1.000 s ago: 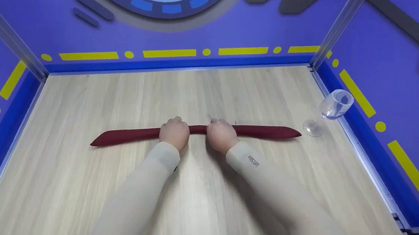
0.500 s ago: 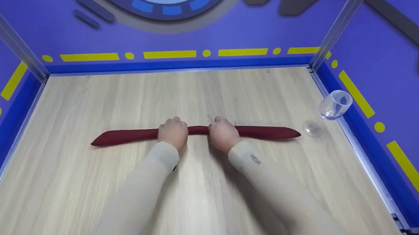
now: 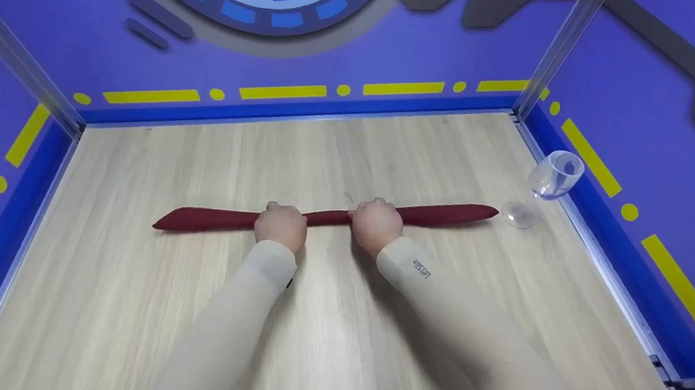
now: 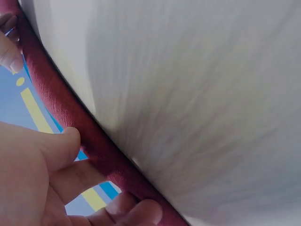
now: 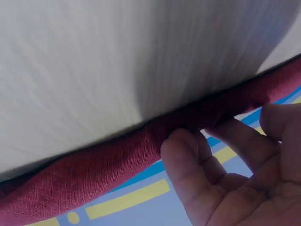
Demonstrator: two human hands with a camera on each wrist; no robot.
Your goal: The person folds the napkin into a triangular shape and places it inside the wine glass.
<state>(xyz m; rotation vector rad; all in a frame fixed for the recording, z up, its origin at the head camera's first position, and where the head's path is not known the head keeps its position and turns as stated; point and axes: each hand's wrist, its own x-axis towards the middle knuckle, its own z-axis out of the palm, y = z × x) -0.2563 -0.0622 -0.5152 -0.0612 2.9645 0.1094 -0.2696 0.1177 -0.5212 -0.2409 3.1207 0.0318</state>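
A dark red cloth napkin [image 3: 329, 218], rolled into a long narrow strip with pointed ends, stretches left to right across the wooden table. My left hand [image 3: 282, 226] grips it left of the middle, knuckles up. Right of the middle, my right hand [image 3: 377, 226] holds the same roll, a short span of cloth showing between the two. The left wrist view has my thumb and fingers [image 4: 77, 176] curled at the red roll. In the right wrist view, bent fingertips [image 5: 181, 143] press against the cloth. A stemmed glass [image 3: 557, 176] stands just past the napkin's right tip.
The pale wooden table [image 3: 132, 302] is bordered by blue-purple panels [image 3: 308, 64] with yellow marks at the back and both sides. Metal posts [image 3: 556, 50] rise at the back corners. The glass is close to the right edge.
My hands have drawn slightly apart, the left one going left and a little nearer. Both napkin ends have shifted a little farther from me. The glass has stayed put.
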